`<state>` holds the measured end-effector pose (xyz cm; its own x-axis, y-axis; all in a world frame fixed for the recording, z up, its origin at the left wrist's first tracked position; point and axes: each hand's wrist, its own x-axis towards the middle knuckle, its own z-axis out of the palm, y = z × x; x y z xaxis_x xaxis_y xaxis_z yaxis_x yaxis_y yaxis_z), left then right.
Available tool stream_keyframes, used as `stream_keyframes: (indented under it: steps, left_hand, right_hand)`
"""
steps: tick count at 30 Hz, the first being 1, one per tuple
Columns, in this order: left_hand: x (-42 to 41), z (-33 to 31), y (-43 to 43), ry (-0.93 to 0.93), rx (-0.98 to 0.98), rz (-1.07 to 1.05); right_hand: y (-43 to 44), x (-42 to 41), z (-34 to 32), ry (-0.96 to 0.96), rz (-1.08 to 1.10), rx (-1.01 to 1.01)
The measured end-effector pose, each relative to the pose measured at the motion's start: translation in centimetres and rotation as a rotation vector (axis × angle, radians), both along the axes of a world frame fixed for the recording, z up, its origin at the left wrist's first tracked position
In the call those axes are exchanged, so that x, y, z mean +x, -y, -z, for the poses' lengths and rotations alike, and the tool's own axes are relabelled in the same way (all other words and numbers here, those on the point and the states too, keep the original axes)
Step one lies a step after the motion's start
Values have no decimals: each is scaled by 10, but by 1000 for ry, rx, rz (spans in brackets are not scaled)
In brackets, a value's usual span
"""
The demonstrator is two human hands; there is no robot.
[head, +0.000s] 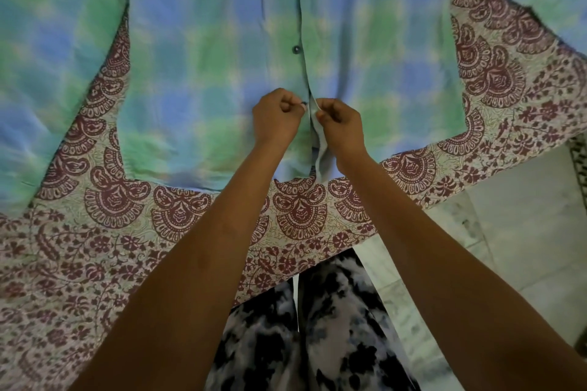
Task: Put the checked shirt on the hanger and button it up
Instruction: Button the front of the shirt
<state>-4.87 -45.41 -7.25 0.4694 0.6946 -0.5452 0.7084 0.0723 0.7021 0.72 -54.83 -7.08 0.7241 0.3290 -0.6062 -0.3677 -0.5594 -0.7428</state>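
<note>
checked shirt (197, 51) spread mid-bed, bare patterned sheet (111, 247) along near edge

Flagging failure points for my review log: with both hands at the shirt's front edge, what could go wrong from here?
The button pinched by the left hand is mostly hidden and could slip free. The front edge held by the right hand gapes below the hands, so the checked shirt might fasten crooked.

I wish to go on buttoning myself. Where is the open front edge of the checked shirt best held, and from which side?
Pinch the raised front edge just beside the nearest button, coming from the right like the right hand; it stands up off the checked shirt there.
</note>
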Motion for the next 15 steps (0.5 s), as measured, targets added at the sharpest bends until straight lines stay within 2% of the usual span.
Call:
stream_keyframes:
  steps: [3, 9, 13, 15]
  left_hand:
    - [2, -9, 3, -11, 14, 23]
    - [6, -20, 1, 16, -161, -57]
    - [6, -19, -2, -69, -46, -30]
    - [5, -17, -3, -73, -53, -48]
  right_hand:
    - [-1, 0, -8, -99, 98, 59]
    - [-5, -1, -14, -178, 151, 96]
    - [-4, -2, -15, -200, 192, 181]
    - [-3, -4, -15, -229, 198, 233]
